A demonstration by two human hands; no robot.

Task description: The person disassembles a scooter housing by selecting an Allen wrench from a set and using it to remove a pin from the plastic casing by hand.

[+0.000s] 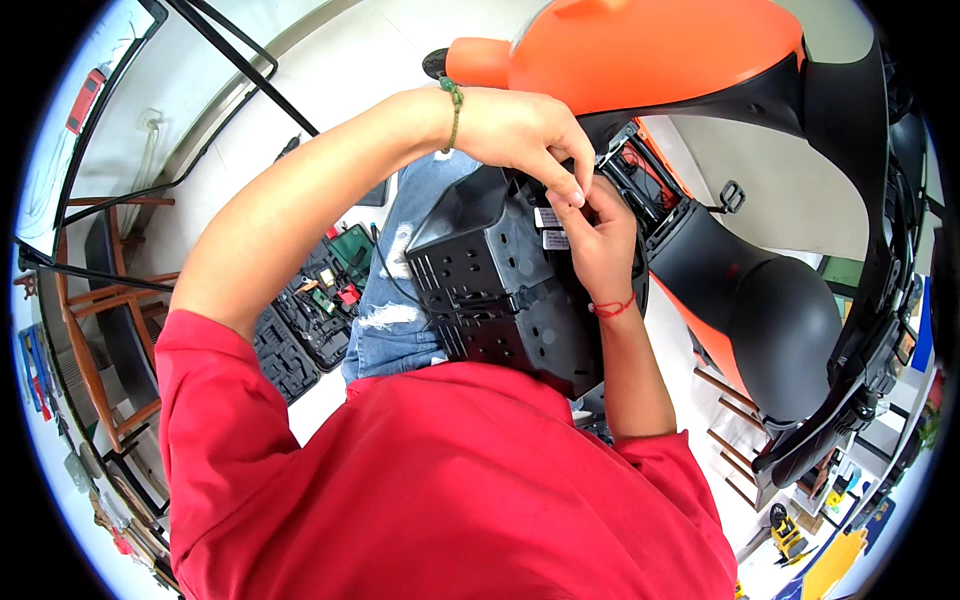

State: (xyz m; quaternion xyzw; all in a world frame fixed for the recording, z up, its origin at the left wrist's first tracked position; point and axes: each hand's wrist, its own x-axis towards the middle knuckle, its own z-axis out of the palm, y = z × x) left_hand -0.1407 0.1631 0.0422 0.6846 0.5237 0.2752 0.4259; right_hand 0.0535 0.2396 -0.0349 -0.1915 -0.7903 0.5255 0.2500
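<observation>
A black plastic box-like housing (505, 285) with slots and holes rests against my lap, tilted, with two small white labels near its upper edge. Over that edge my left hand (525, 135) reaches in from the far side, its thumb and fingers pinched. My right hand (605, 235) comes up along the housing's right side, thumb and fingers closed, and its fingertips meet those of the left. Whatever lies between the fingertips is too small or hidden to make out. A thin black cable (392, 275) runs down beside the housing's left side.
An orange and black scooter (650, 55) stands close in front and to the right, with its black seat (785, 320) and an exposed frame bay (645, 175). An opened tool case (310, 310) lies on the floor at left. Beyond it is a wooden chair (85, 340).
</observation>
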